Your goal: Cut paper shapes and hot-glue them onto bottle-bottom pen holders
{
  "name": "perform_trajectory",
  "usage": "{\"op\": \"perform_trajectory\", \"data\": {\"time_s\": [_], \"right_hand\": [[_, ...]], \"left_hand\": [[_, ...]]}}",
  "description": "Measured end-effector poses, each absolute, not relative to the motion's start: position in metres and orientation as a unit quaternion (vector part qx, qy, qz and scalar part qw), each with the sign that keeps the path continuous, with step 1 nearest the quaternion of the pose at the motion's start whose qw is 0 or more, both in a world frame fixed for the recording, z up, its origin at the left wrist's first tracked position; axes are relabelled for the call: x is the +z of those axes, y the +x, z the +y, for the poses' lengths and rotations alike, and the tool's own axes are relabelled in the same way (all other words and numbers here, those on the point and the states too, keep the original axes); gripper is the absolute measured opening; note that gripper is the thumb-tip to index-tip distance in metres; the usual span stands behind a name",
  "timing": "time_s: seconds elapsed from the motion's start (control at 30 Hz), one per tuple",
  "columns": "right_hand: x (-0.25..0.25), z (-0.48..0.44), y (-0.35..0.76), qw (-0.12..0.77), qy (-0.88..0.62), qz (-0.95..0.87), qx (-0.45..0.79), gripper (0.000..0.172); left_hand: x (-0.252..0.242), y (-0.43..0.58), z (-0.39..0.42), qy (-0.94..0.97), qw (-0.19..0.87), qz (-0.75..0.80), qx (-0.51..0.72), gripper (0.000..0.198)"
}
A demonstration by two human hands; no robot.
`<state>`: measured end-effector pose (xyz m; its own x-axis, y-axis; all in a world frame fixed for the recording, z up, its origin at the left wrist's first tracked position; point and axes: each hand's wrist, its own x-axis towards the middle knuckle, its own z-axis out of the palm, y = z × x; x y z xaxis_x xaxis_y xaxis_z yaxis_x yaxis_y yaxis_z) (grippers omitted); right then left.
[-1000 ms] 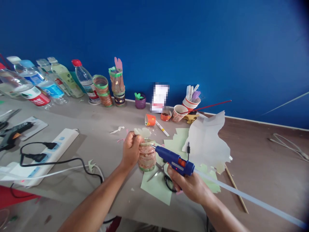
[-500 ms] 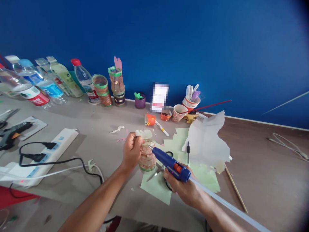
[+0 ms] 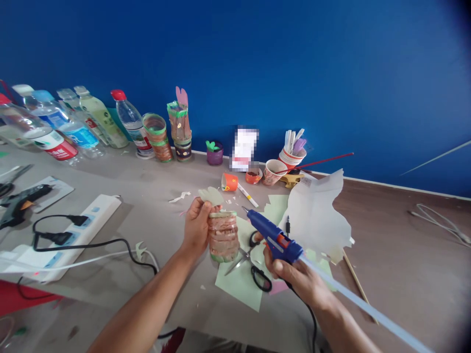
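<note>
My left hand [image 3: 198, 223] is closed, pinching a pale green scalloped paper cutout [image 3: 211, 196] just above the rim of a brown-painted plastic cup [image 3: 223, 238] with green edges. The hand is right against the cup's left side; I cannot tell whether its hidden fingers also grip it. My right hand [image 3: 285, 269] is wrapped round a blue hot glue gun [image 3: 274, 236] with a long clear glue stick out of its back. The nozzle points up and left, apart from the cup. Black-handled scissors [image 3: 253, 267] lie open on pale green paper [image 3: 235, 291] between the hands.
Several plastic bottles [image 3: 128, 120] and painted containers [image 3: 180, 127] line the blue wall. A white power strip [image 3: 95, 220] with black cords lies left, near a black glue gun [image 3: 22, 206]. Paper cups [image 3: 274, 172], a marker [image 3: 248, 195], white sheeting [image 3: 316, 215] and a wooden stick [image 3: 356, 279] lie beyond and right.
The glue gun has drawn away to the right from the cup's rim, uncovering the scissors. My left hand has shifted slightly left and down with the paper cutout, which is now tilted.
</note>
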<state>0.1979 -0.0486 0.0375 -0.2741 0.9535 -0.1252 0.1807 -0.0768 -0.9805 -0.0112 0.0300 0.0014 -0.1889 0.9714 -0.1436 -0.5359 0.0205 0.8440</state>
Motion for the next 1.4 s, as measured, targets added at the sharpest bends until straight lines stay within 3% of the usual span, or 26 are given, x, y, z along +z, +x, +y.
{"op": "perform_trajectory", "data": {"time_s": [0.1,0.2,0.43,0.7,1.17,1.3,1.4], "right_hand": [[0.046,-0.044,0.199,0.335,-0.482,-0.642,0.493,0.028],[0.051,-0.040,0.202,0.330,-0.514,-0.710,0.350,0.016],[0.023,-0.045,0.234,0.246,-0.580,-0.764,0.136,0.033],[-0.006,-0.062,0.247,0.225,-0.562,-0.792,0.083,0.037],[-0.011,-0.052,0.243,0.115,-0.557,-0.821,0.046,0.034],[-0.004,-0.055,0.246,0.140,-0.556,-0.817,0.057,0.039],[0.015,-0.056,0.245,0.206,-0.566,-0.789,0.118,0.041]], "left_hand": [[0.000,-0.012,0.030,0.259,0.586,0.423,0.641,0.034],[-0.002,-0.013,0.030,0.262,0.584,0.428,0.638,0.035],[-0.002,-0.014,0.029,0.266,0.578,0.422,0.646,0.035],[-0.002,-0.012,0.029,0.255,0.586,0.414,0.648,0.033],[-0.005,-0.012,0.028,0.274,0.589,0.403,0.645,0.030],[-0.007,-0.011,0.028,0.268,0.590,0.398,0.649,0.030],[-0.005,-0.010,0.027,0.276,0.593,0.400,0.642,0.030]]}}
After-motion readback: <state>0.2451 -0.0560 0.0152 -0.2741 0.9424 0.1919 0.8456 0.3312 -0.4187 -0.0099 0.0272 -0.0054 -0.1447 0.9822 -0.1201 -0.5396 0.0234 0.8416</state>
